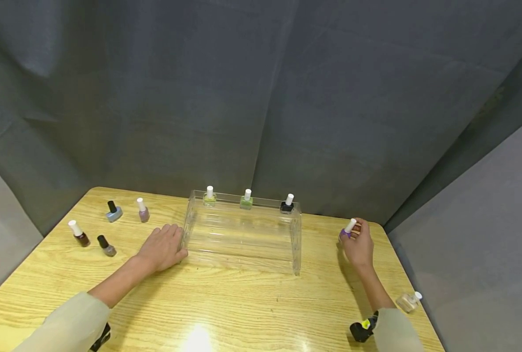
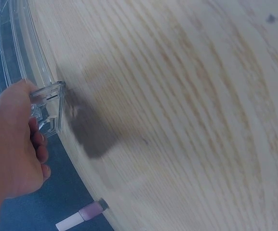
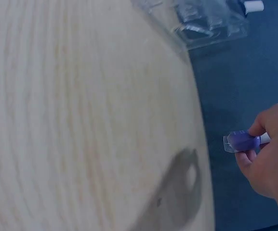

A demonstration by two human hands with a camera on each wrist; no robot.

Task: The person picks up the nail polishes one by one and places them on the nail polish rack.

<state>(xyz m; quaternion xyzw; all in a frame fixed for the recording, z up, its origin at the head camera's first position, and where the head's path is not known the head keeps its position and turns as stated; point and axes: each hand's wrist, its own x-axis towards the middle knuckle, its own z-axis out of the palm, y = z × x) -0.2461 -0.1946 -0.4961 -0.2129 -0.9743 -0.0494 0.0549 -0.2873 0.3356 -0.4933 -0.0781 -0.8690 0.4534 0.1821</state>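
A clear acrylic stepped rack [image 1: 243,234] stands mid-table. On its top step are a yellow-green nail polish bottle [image 1: 209,196], a green one [image 1: 246,200] and a dark one [image 1: 287,204], all white-capped. My left hand [image 1: 162,247] holds the rack's left end; in the left wrist view its fingers [image 2: 41,149] curl beside the clear side panel [image 2: 57,103]. At the right, my right hand [image 1: 359,247] pinches a purple nail polish bottle [image 3: 243,141] with a white cap, raised above the table. Its clear base points away from the palm in the right wrist view.
On the left stand a light blue bottle [image 1: 114,214], a mauve one [image 1: 143,214], a dark red one [image 1: 82,238] and a greyish one [image 1: 109,250]. A clear beige bottle [image 1: 407,302] lies near the table's right edge. Grey curtain [image 1: 261,98] hangs behind the table.
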